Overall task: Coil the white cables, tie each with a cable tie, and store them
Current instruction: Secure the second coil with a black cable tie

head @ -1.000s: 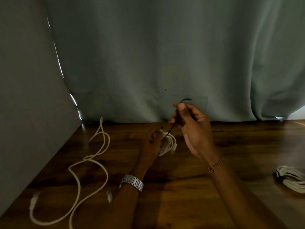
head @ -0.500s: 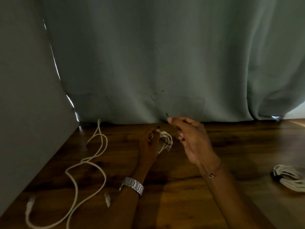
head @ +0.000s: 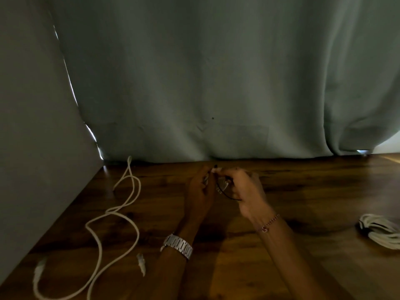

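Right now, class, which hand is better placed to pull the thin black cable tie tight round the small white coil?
Probably the right hand: the thin black cable tie trails beside its fingers, while the left hand grips the small white coil.

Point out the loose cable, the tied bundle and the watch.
loose cable (head: 98, 239): head view, on the middle bend of the white cord lying on the table.
tied bundle (head: 382, 231): head view, on the white coils at the right edge.
watch (head: 178, 245): head view, on the metal band at the left wrist.

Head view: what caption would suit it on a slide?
Both hands tie a small coil; a loose cable waits.
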The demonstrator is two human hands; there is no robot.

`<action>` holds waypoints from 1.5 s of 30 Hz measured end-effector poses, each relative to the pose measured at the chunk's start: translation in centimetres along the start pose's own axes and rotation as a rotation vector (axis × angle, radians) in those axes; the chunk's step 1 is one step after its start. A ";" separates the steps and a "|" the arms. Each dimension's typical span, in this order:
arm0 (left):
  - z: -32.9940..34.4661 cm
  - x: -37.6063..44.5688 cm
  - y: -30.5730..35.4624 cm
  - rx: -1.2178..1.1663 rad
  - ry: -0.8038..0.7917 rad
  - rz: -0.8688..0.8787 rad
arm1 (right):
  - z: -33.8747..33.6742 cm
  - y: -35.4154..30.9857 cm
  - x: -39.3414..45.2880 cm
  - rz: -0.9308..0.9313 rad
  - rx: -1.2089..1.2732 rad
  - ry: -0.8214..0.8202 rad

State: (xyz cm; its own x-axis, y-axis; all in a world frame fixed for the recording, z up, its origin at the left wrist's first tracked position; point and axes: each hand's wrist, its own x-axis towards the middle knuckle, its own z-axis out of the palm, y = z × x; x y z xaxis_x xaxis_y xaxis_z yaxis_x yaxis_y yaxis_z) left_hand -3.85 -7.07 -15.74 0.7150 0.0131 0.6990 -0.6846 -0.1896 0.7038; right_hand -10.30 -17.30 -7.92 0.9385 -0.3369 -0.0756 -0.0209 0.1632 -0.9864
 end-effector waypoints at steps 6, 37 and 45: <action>0.0 0.0 0.5 0.159 0.078 0.154 | -0.1 0.8 0.8 -0.010 0.003 0.051; -0.7 0.0 1.3 0.473 0.134 0.389 | -0.9 1.5 1.4 0.004 0.080 -0.018; -0.9 0.2 0.9 0.543 0.083 0.436 | -2.0 1.2 1.9 -0.038 0.033 -0.132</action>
State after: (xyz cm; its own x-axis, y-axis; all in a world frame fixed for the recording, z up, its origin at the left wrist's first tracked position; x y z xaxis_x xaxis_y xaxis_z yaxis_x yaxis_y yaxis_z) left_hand -4.47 -6.32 -14.83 0.3630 -0.1049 0.9259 -0.7237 -0.6576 0.2092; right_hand -9.25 -19.62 -9.53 0.9756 -0.2188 -0.0162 0.0248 0.1837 -0.9827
